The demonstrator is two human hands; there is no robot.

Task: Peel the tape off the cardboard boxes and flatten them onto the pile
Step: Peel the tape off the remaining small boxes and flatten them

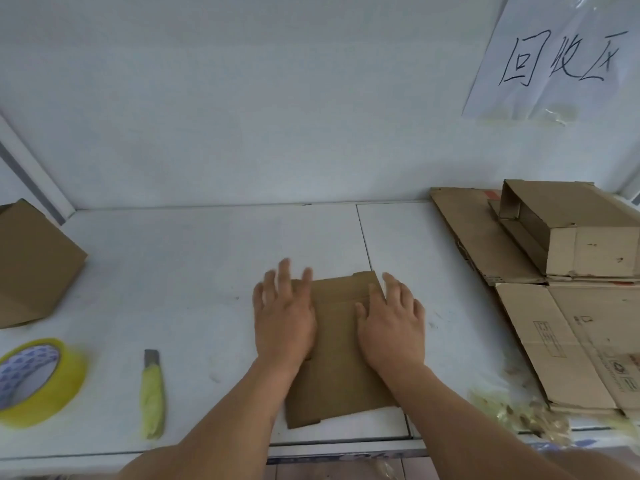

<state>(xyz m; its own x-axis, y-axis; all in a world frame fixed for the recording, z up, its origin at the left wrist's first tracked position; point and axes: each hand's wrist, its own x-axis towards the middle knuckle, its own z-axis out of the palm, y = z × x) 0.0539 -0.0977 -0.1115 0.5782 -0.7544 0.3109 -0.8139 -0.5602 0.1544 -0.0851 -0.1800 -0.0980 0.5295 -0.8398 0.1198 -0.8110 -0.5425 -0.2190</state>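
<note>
A flattened brown cardboard box (341, 355) lies on the white tabletop (194, 271) near its front edge, straight ahead of the person. Both hands press down on it with straight, spread fingers: the left hand (284, 318) covers its left edge, fingertips reaching past onto the table, and the right hand (391, 323) lies flat on its right side. To the left sit a yellow-handled utility knife (152, 396) and a yellow roll of packing tape (34, 381), with an unflattened brown cardboard box (33, 261) farther back. On the right, crumpled clear tape scraps (519, 412) lie before the pile of flattened cardboard (571, 344), which carries a partly collapsed box (568, 230). A handwritten paper sign (557, 57) hangs on the wall.
</note>
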